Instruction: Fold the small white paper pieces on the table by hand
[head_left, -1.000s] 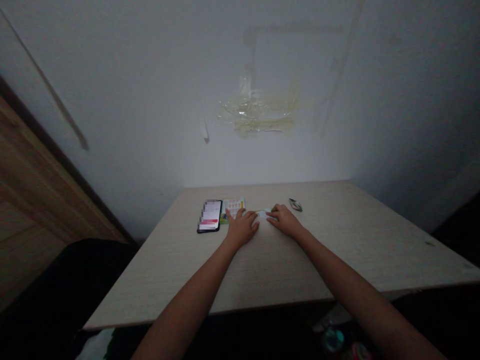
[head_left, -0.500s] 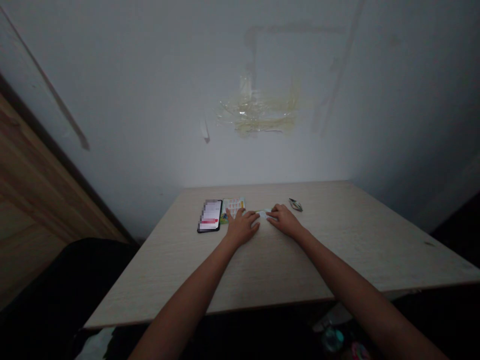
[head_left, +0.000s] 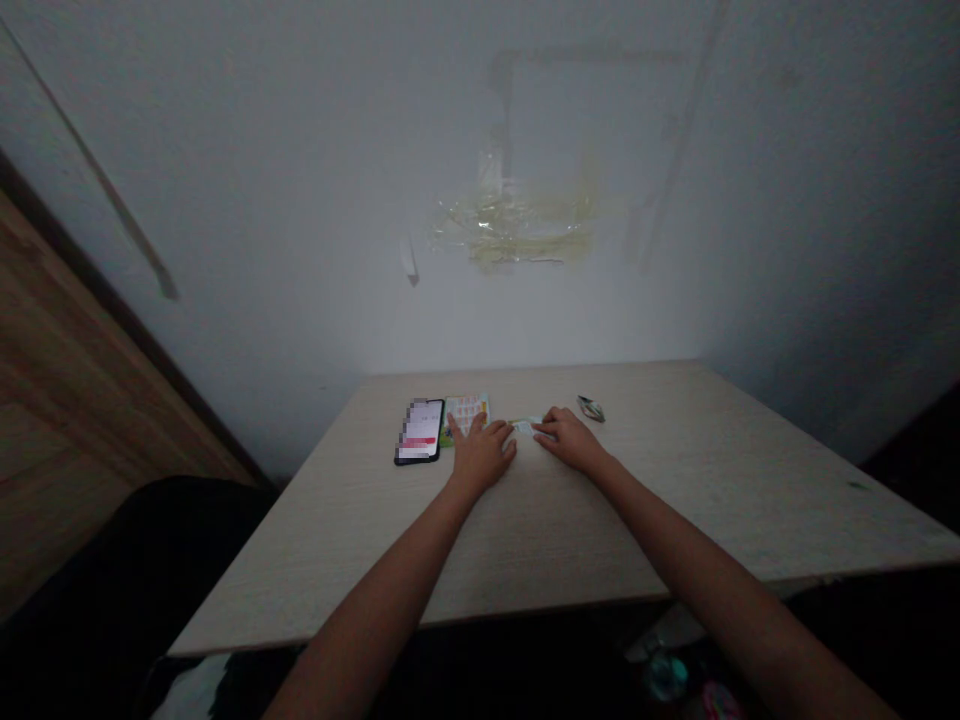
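Observation:
A small piece of printed paper (head_left: 524,427), white with a yellowish edge, lies flat on the table between my hands. My left hand (head_left: 482,456) rests palm down with its fingers spread. Its index fingertip reaches the paper's left end, while its outer fingers lie over a green and white printed card or leaflet (head_left: 466,405). At the paper's right end, my right hand (head_left: 568,438) has its fingers bent and its fingertips on the paper; the underside of this grip is hidden.
A phone (head_left: 421,432) with a lit, partly blurred screen lies left of the leaflet. A small folded, crumpled item (head_left: 591,409) sits beyond my right hand. The pale wooden table (head_left: 540,560) meets a wall with old tape (head_left: 517,235). Below its front edge is a bottle (head_left: 666,678).
My left hand has shifted slightly left, and a little more of the paper shows between my hands. My right hand stays nearly in place.

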